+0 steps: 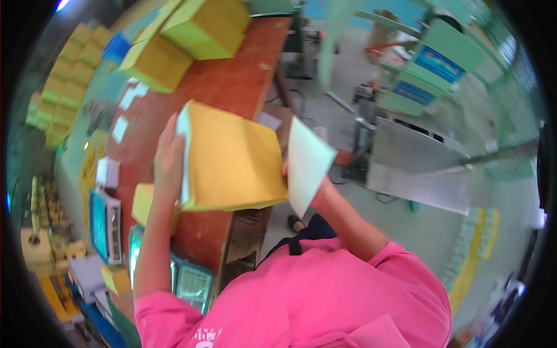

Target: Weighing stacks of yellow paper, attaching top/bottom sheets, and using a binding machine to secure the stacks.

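Observation:
A thick stack of yellow-orange paper or envelopes (235, 156) is held at an angle between my hands, above the table edge. My left hand (168, 153) presses along its left end, where a pale sheet (184, 156) lies against the stack. At the other end, a stiff white sheet (307, 165) stands out from the stack. Behind that sheet is my right hand (320, 194), its fingers mostly hidden; a fingertip touches the stack's right end.
The red-brown table (200, 238) carries large yellow stacks (200, 29) at its far end, a blue-framed tray (104, 226) and a calculator (194, 284) on the left. A machine with a metal plate (418, 165) stands on the right. More yellow stacks (67, 87) are piled far left.

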Available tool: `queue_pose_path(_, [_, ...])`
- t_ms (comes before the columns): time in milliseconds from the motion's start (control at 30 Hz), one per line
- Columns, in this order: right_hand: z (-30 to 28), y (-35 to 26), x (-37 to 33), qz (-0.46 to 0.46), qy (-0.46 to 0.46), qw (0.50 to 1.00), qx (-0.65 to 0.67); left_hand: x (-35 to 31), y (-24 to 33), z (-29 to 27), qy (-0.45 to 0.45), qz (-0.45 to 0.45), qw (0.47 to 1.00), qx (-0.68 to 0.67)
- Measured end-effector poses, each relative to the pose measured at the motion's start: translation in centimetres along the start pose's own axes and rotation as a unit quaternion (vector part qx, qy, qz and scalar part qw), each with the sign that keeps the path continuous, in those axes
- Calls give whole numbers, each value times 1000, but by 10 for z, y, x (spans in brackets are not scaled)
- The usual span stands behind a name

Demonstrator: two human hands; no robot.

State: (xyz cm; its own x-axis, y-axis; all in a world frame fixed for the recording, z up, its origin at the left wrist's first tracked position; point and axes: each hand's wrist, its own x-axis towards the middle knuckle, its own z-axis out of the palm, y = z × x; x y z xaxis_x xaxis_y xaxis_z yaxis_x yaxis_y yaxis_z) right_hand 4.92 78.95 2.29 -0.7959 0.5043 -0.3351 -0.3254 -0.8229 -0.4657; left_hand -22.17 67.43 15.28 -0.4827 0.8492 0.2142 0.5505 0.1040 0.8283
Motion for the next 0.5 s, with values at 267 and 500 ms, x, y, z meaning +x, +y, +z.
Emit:
queue_pose_path(267, [-111, -137, -154, -127, 175, 964, -152, -57, 42, 227, -5, 31, 995, -97])
queue_pose_path(500, [-274, -285, -295, -151, 263, 936, -180, -77, 104, 485, -44, 227, 972, 41])
